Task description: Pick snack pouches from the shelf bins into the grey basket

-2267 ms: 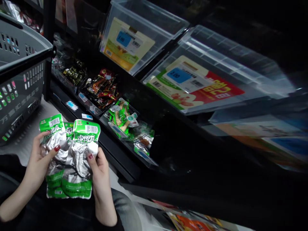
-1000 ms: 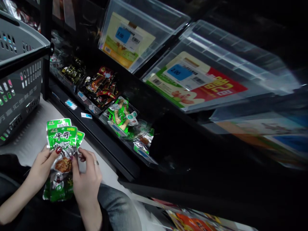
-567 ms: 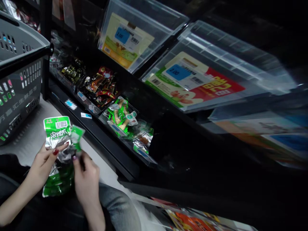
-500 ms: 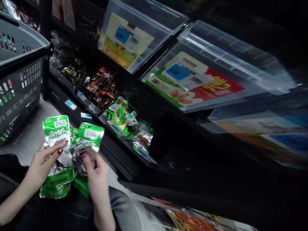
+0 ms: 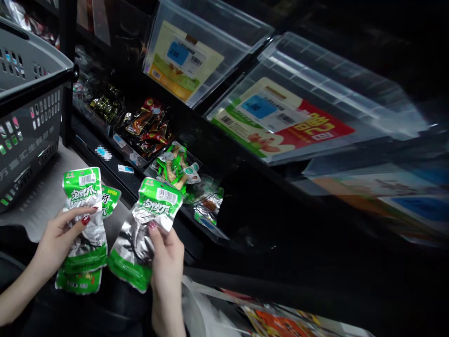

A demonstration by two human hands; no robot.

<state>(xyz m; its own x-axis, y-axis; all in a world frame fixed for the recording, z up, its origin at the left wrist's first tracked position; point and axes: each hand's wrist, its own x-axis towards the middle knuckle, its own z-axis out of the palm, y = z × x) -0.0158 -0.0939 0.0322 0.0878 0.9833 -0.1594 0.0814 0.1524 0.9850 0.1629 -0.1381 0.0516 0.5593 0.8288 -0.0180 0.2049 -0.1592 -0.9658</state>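
My left hand [image 5: 63, 236] is closed on green and silver snack packets [image 5: 86, 255], its thumb and forefinger across the front one. Another packet [image 5: 110, 200] of the same colours pokes out behind, mostly hidden. In my right hand [image 5: 168, 255] is a single green and silver snack packet [image 5: 138, 238], pinched near its upper part by the thumb and tilted to the right. Both front packets show a barcode at the top. A gap separates the two hands' packets at the top, and their lower edges come close together.
A grey shopping basket [image 5: 31, 121] stands at the left. Open trays along the low black shelf hold dark red packets [image 5: 149, 124] and green packets [image 5: 175, 168]. Clear plastic bins [image 5: 238, 28] with price labels sit above. Colourful packages [image 5: 277, 320] lie at the bottom right.
The packets were together in both hands, then shuffled. My right hand has drawn one packet away to the right and turned its barcode side up, while my left hand keeps the others.
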